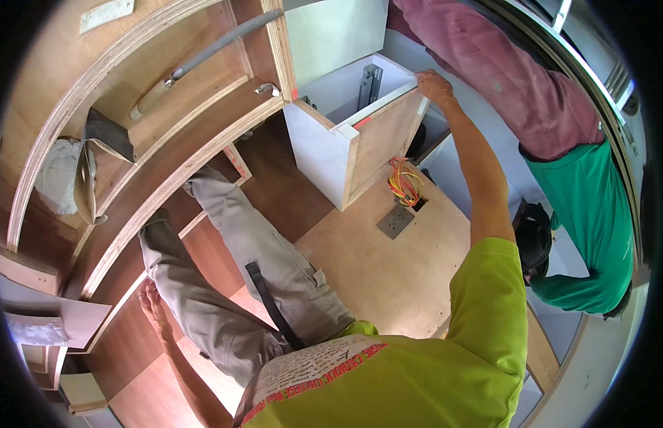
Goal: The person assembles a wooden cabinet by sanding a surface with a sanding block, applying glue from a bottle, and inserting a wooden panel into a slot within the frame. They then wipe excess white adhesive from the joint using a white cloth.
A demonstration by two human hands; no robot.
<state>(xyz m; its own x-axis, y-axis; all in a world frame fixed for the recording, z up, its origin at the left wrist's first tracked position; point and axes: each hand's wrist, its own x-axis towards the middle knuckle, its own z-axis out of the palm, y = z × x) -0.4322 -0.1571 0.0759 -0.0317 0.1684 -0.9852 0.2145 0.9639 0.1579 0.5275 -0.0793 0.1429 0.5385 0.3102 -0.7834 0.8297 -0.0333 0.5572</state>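
Touching cabinet [378, 146], right grip [435, 87] partly hidden

Black object [418, 141] below right hand [436, 87]: mostly hidden behind white-sided plywood box [383, 153], kind unclear. Pale-green rectangular panel [338, 28] up-left of hand: cut by top edge.

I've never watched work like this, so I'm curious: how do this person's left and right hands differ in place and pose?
The right hand is on the top corner of the white-sided box; the left hand is beside a trouser leg.
The right hand is bent over the box's edge, while the left hand's fingers are loosely spread.
Both hands are bare, and no tool shows in either.
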